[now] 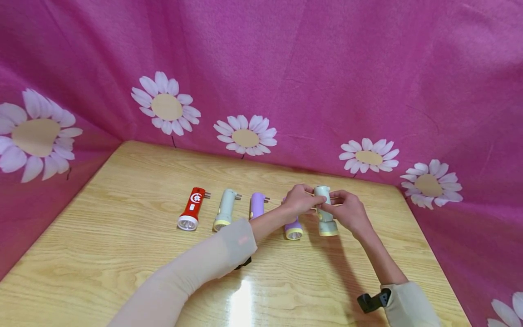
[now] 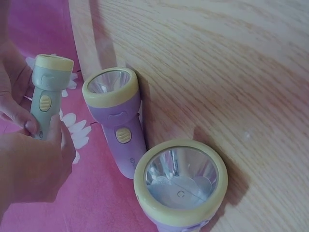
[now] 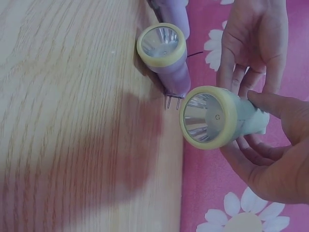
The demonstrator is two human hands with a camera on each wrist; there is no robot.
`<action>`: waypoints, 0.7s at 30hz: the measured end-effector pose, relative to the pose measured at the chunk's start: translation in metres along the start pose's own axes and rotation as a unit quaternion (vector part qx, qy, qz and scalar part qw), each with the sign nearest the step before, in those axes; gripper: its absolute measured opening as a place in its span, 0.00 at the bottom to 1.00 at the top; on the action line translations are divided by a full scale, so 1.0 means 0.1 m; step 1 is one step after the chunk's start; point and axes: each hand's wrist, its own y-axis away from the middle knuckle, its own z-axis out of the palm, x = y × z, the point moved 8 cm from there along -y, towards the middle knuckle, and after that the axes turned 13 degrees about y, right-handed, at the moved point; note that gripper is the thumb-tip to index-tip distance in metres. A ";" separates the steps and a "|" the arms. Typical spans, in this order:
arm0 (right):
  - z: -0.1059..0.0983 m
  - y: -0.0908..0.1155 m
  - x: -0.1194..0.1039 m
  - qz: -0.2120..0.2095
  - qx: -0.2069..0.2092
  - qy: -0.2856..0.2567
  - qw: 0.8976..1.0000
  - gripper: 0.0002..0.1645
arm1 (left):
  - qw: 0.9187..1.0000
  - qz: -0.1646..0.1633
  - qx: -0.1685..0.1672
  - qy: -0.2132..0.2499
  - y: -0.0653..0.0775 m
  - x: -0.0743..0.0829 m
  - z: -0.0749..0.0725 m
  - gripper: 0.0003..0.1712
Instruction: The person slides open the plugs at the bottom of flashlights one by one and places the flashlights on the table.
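A pale green flashlight (image 1: pixel 325 227) with a yellow rim is held up above the right part of the table, its lens end downward. My right hand (image 1: pixel 350 212) grips its body between thumb and fingers. From the other side my left hand (image 1: pixel 299 200) pinches the body near the tail end. In the right wrist view the flashlight's lens (image 3: pixel 205 118) faces the camera. A yellow slide switch (image 2: pixel 45 103) shows on its side in the left wrist view. Just below my left hand lies a purple flashlight (image 1: pixel 293 230), partly hidden by that hand.
Left of the hands, a second purple flashlight (image 1: pixel 257 204), another pale green flashlight (image 1: pixel 226 205) and a red flashlight (image 1: pixel 194 204) lie in a row, plug prongs pointing right. My left forearm covers parts of them. A pink flowered cloth (image 1: pixel 286 81) hangs behind the wooden table (image 1: pixel 122 218).
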 end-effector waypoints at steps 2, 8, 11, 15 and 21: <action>0.00 0.00 0.00 0.000 0.001 -0.002 1.000 0.27 | 1.000 0.000 0.001 0.001 0.00 0.00 0.00 0.22; 0.02 -0.01 0.02 -0.007 -0.001 -0.012 1.000 0.28 | 1.000 0.004 0.000 -0.006 -0.01 0.01 0.01 0.20; 0.04 -0.02 0.04 -0.013 -0.006 -0.029 0.999 0.28 | 1.000 0.007 -0.004 -0.003 0.00 0.01 0.02 0.19; 0.07 -0.02 0.07 -0.017 -0.021 -0.073 0.997 0.30 | 1.000 0.011 -0.011 -0.002 0.01 0.02 0.03 0.18; 0.09 -0.02 0.10 -0.018 -0.034 -0.106 0.994 0.30 | 0.999 0.025 -0.026 -0.011 0.01 0.03 0.04 0.20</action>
